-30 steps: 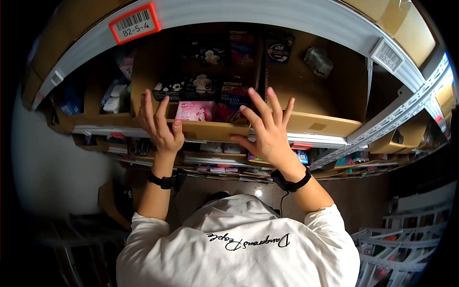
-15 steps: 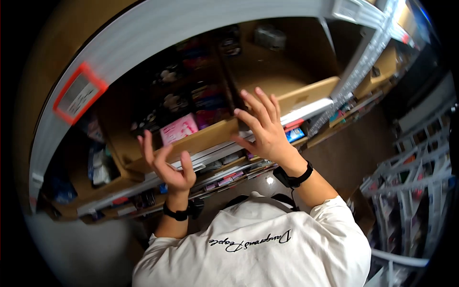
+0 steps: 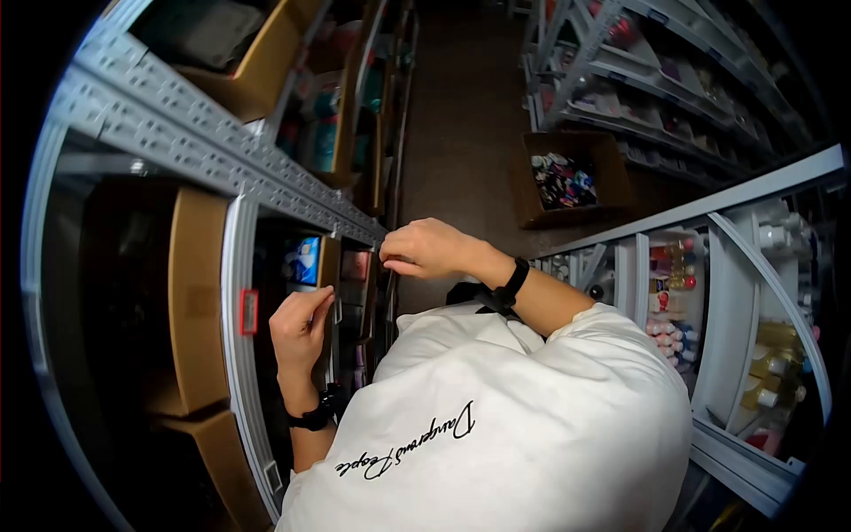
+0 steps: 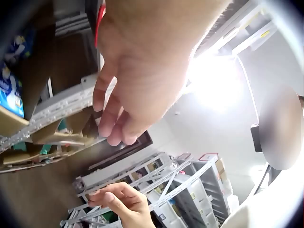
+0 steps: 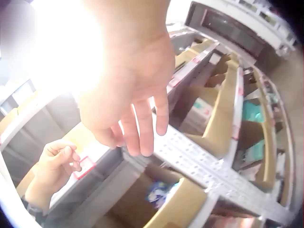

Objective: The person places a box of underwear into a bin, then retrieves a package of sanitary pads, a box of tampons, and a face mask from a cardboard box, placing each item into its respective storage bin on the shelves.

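My left hand (image 3: 300, 332) is raised beside the shelf front on the left, its fingers loosely bent and holding nothing. Behind its fingertips a blue package (image 3: 306, 260) stands in a cardboard bin (image 3: 329, 262). Farther along the aisle, my right hand (image 3: 430, 248) hangs in the air with relaxed fingers, also without anything in it. The right wrist view shows those fingers (image 5: 145, 128) hanging down in front of a perforated metal upright (image 5: 183, 152). In the left wrist view, the left fingers (image 4: 109, 121) likewise point down, loose.
A large cardboard box (image 3: 529, 191) of small colourful packages stands on the aisle floor (image 3: 452, 106). Metal racks with bins line the left, their perforated post (image 3: 160, 115) close by. On the right is another rack (image 3: 705, 301) with bottles.
The view has swung right, from the bin with the pink box and dark packages to the aisle. Both hands have left the bin front, and their spread fingers are now more bent.
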`<control>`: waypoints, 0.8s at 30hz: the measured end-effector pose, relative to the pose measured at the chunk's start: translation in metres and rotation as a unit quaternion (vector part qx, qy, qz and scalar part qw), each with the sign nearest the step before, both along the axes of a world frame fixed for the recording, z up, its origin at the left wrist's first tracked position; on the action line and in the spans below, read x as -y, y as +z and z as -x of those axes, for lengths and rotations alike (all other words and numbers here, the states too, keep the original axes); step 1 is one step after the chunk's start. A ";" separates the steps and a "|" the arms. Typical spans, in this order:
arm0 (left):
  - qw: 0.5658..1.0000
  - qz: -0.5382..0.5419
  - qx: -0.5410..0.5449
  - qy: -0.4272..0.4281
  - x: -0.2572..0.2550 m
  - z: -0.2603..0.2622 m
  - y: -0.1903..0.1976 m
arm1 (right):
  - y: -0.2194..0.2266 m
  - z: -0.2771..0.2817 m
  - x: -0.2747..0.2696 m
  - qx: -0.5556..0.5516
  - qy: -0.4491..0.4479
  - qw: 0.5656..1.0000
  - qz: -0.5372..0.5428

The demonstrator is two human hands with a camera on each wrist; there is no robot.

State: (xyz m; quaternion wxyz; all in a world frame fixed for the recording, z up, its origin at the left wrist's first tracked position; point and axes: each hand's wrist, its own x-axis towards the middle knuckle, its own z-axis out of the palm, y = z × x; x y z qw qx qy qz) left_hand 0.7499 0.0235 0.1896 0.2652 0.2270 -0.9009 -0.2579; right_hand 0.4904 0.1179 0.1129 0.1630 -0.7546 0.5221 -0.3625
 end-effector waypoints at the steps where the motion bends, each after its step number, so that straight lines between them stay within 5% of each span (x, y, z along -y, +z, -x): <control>1: 0.999 -0.021 0.021 -0.011 0.004 0.025 -0.007 | -0.011 0.022 -0.008 0.008 -0.028 0.999 -0.023; 6: 0.980 -0.123 0.098 -0.124 0.009 0.155 -0.022 | -0.045 0.103 -0.046 0.076 -0.139 0.979 -0.132; 9: 0.972 -0.037 0.103 -0.208 0.014 0.225 -0.035 | -0.074 0.141 -0.060 0.152 -0.205 0.954 -0.155; 16: 0.940 -0.080 0.134 -0.302 0.033 0.345 -0.060 | -0.146 0.213 -0.087 0.240 -0.356 0.868 -0.248; 24: 0.920 -0.102 0.174 -0.337 0.095 0.464 -0.113 | -0.242 0.301 -0.111 0.164 -0.465 0.780 -0.386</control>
